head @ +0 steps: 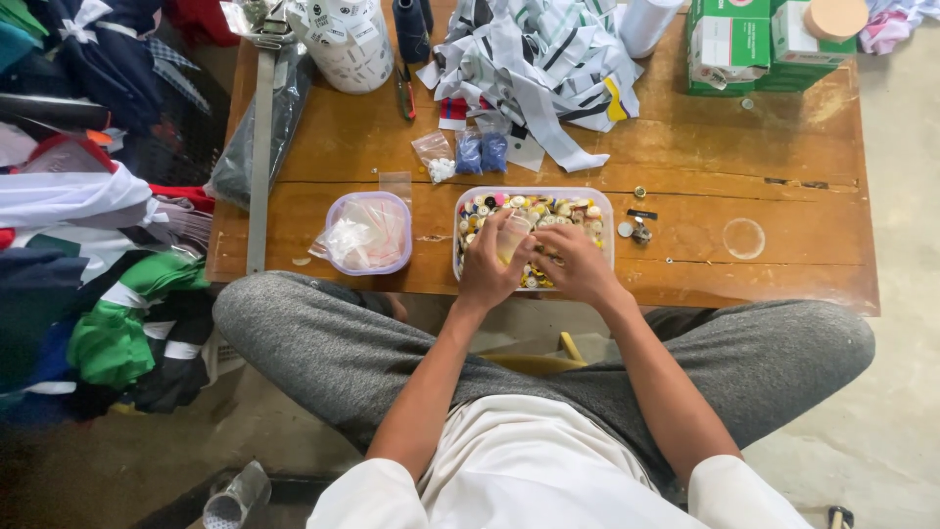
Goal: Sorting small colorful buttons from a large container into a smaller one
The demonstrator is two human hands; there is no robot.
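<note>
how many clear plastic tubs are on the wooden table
2. A tub of mixed buttons sits at the near edge, under the left hand and right hand. A smaller tub holding small plastic bags is to its left. Others may be hidden under the fabric strips.

fabric strips [534, 59], green boxes [744, 44] (stacked), clothes heap [88, 245]

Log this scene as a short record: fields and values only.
Left hand: holds a small clear bag over the tub
Right hand: fingers down among the buttons
Tub: clear, rectangular, full of mixed buttons
Beside it: lilac-rimmed container of clear bags
Surface: wooden table
Behind: cloth strips, green boxes
</note>
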